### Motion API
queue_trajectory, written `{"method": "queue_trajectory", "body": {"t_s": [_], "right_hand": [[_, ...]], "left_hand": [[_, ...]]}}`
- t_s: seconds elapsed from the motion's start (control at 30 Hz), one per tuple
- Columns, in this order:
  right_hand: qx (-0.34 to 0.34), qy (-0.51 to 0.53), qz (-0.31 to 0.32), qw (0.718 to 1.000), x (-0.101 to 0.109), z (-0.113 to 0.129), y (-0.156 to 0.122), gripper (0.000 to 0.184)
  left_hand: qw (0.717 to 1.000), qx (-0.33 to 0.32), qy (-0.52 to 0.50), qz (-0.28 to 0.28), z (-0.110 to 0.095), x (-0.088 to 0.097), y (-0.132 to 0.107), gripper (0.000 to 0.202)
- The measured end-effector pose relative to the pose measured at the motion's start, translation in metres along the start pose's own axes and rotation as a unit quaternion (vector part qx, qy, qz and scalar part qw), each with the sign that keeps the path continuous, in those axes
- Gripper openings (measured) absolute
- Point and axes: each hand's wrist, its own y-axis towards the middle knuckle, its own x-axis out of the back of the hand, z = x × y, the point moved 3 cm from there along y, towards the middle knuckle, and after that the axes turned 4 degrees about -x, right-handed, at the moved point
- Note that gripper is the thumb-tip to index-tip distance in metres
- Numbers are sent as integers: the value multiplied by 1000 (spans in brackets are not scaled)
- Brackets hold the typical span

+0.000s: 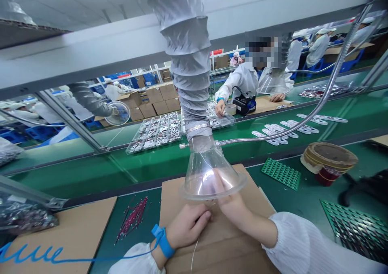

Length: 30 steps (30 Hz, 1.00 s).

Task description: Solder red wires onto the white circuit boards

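My left hand [192,222], with a blue wrist strap [164,241], is closed with curled fingers low over the cardboard sheet [178,189]. A thin silvery wire [194,254] runs down from its fingers. My right hand [228,199] is raised at the rim of the clear funnel-shaped hood [197,181]. Its fingers lie together behind the plastic, blurred by reflections. What they grip, if anything, cannot be made out. A grey flexible duct [194,84] carries the hood. Red-sleeved wires [135,217] lie in a bundle left of the cardboard.
Green circuit boards [281,173] and a round tape-wrapped container [329,159] stand to the right. A jointed metal hose [325,92] arcs over the belt [145,175]. White plates [279,132] and parts trays [156,132] lie beyond. A co-worker [245,78] sits opposite.
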Motion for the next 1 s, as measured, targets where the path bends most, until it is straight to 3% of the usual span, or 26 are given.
{"method": "queue_trajectory", "body": {"t_s": [0.17, 0.4, 0.87, 1.0], "right_hand": [[-12, 18, 13, 1000, -1, 0, -4, 53], [-29, 1, -15, 999, 1, -4, -2, 55], [11, 30, -8, 999, 5, -2, -5, 52], [7, -15, -33, 999, 6, -9, -1, 54]], "left_hand": [[1000, 0, -3, 3, 0, 0, 1, 54], [1000, 4, 6, 9, -1, -1, 0, 54], [1000, 11, 8, 4, -2, 1, 0, 55], [1000, 11, 14, 6, -1, 1, 0, 58]]}}
